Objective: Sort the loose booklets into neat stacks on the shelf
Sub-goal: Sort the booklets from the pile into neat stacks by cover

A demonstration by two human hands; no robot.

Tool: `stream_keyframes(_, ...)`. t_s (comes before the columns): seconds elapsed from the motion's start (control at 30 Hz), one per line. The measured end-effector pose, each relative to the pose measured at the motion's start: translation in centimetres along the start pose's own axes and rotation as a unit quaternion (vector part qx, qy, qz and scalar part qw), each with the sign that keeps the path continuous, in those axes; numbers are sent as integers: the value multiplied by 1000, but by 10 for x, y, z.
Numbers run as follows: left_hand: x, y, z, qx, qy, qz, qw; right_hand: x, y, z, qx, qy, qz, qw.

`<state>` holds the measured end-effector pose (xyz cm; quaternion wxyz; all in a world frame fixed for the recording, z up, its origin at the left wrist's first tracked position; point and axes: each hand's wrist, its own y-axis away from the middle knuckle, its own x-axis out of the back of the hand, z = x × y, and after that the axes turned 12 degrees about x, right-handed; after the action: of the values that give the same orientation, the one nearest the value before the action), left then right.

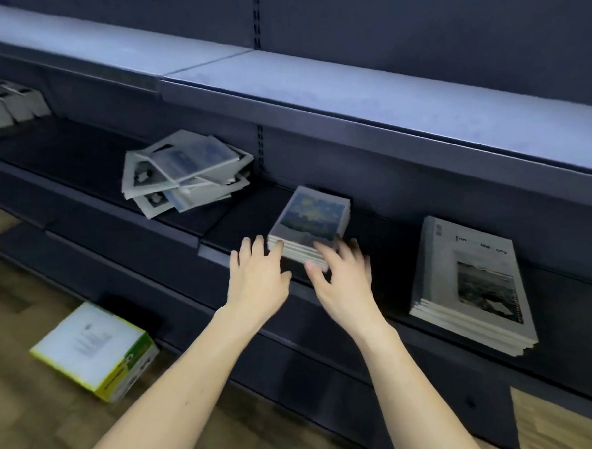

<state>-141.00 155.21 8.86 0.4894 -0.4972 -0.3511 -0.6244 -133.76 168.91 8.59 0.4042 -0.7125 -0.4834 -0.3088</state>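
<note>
A small neat stack of booklets (310, 220) with a blue and yellow cover picture lies on the dark shelf (239, 224). My left hand (259, 277) has its fingers spread, the fingertips touching the stack's near left corner. My right hand (341, 273) is spread too, fingers at the stack's near right corner. Neither hand holds anything. To the left lies a messy pile of loose booklets (185, 171), fanned at odd angles. On the right sits a taller stack of large grey booklets (472, 283) with a dark photo on the cover.
An upper shelf (349, 87) overhangs the working shelf. White boxes (3, 105) stand in rows at the far left. On the wooden floor below lies a white and green carton (95, 351). The shelf's front lip runs diagonally under my wrists.
</note>
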Motion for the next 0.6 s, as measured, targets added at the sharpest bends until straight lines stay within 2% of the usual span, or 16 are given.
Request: stream_keyframes(0.6, 56, -59, -183, 32, 32, -5, 999, -110, -79, -161, 10, -47, -29, 998)
